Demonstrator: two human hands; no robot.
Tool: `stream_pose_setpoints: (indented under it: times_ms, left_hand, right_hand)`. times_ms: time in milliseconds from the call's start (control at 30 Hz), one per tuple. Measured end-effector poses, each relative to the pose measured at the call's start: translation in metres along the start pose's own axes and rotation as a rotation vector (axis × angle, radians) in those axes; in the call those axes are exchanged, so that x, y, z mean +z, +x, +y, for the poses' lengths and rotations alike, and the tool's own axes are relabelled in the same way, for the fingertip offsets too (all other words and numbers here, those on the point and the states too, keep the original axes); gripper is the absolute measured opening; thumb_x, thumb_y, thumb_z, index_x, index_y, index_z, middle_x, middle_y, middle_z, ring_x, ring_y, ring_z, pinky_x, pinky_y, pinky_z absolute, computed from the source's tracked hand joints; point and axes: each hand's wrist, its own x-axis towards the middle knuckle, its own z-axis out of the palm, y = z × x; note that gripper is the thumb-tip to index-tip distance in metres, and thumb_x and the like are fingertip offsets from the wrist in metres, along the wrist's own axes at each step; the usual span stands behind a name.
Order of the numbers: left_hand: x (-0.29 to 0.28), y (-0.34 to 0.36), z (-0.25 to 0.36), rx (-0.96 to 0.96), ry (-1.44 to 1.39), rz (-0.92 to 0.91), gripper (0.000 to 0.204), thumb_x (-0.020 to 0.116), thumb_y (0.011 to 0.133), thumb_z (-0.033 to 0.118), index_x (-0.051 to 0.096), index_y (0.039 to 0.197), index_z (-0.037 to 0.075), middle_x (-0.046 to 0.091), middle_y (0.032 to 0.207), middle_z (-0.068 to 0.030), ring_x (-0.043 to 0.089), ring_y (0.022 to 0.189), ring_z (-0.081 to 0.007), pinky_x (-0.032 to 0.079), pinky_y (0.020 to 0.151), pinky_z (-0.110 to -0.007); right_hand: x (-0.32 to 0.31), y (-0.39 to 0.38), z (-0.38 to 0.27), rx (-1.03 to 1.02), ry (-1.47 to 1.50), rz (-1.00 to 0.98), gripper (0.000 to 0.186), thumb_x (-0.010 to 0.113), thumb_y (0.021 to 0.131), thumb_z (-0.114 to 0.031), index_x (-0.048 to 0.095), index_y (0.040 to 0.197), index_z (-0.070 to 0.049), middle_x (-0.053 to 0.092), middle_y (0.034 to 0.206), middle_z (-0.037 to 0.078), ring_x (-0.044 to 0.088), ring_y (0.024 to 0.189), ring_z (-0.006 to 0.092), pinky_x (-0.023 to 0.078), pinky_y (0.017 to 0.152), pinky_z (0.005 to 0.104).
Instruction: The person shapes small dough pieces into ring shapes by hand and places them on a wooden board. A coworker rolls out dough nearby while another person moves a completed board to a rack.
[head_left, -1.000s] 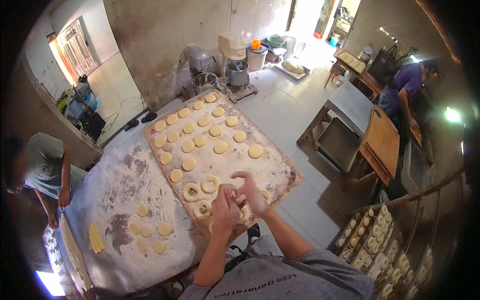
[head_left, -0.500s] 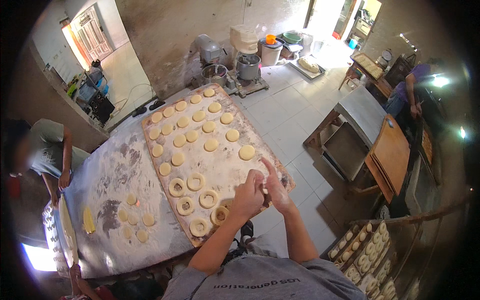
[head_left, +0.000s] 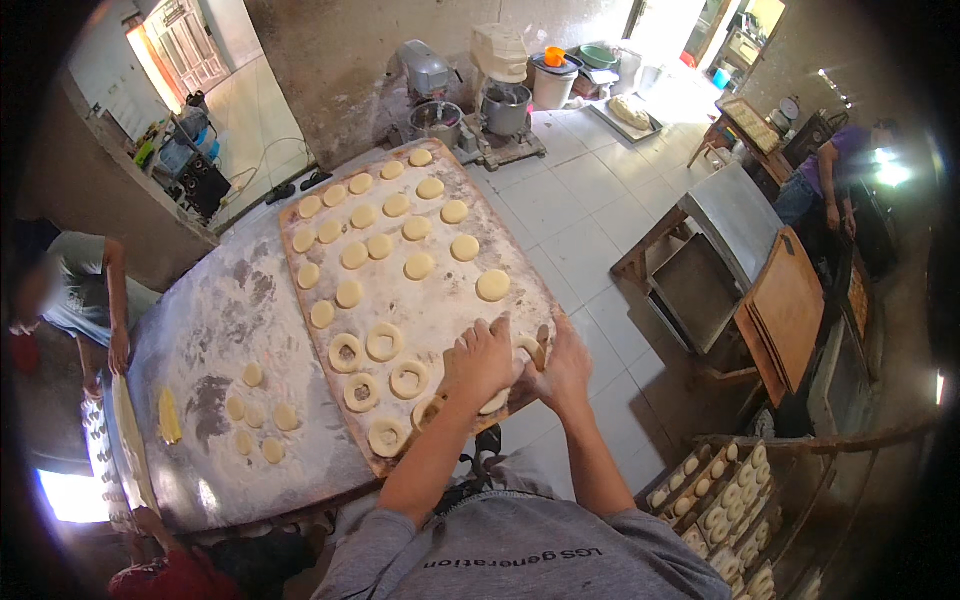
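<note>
Low over the near right part of a floured wooden board (head_left: 450,290), my left hand (head_left: 485,362) and my right hand (head_left: 562,372) are bent around a pale dough ring (head_left: 526,346) between them. The ring is partly hidden by my fingers, and both hands seem closed on its edges. Just below, another pale piece of dough (head_left: 495,402) lies by the board's near edge, partly covered. Left of my left hand lie several dough rings (head_left: 409,379), one half hidden under my wrist. Farther up are flat dough rounds (head_left: 418,266) in loose rows.
On the floured metal table (head_left: 300,440) lie small dough rounds (head_left: 286,417) and a yellow scraper-like thing (head_left: 170,415). A co-worker (head_left: 85,290) handles a long dough strip (head_left: 133,440) at left. Trays of rings (head_left: 715,510) stand lower right; mixers (head_left: 505,105) stand behind.
My hands have come down from above the board and moved slightly apart, with a dough ring now visible between them. My view has shifted a little.
</note>
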Motion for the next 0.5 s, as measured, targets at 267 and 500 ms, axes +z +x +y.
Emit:
stream_pose_setpoints:
  times_ms: [267,500]
  left_hand:
    - [-0.006,-0.01,0.005,0.066,-0.042,0.005,0.086,0.066,0.08,0.044,0.022,0.149,0.018,0.048,0.124,-0.0219,0.051,0.117,-0.0399,0.044,0.095,-0.052]
    - [-0.015,-0.05,-0.047,0.013,-0.224,0.094,0.076,0.057,0.087,0.045,0.025,0.149,0.016,0.049,0.125,-0.0238,0.052,0.115,-0.0411,0.042,0.095,-0.055]
  right_hand:
    - [-0.001,-0.013,-0.003,0.129,0.008,-0.05,0.087,0.071,0.074,-0.034,0.028,0.146,-0.009,0.049,0.122,0.028,0.049,0.113,0.0445,0.041,0.089,0.0575]
    - [-0.005,-0.009,-0.036,0.013,0.068,0.036,0.071,0.066,0.078,-0.026,0.037,0.14,-0.005,0.053,0.121,0.023,0.05,0.113,0.0395,0.039,0.098,0.0468]
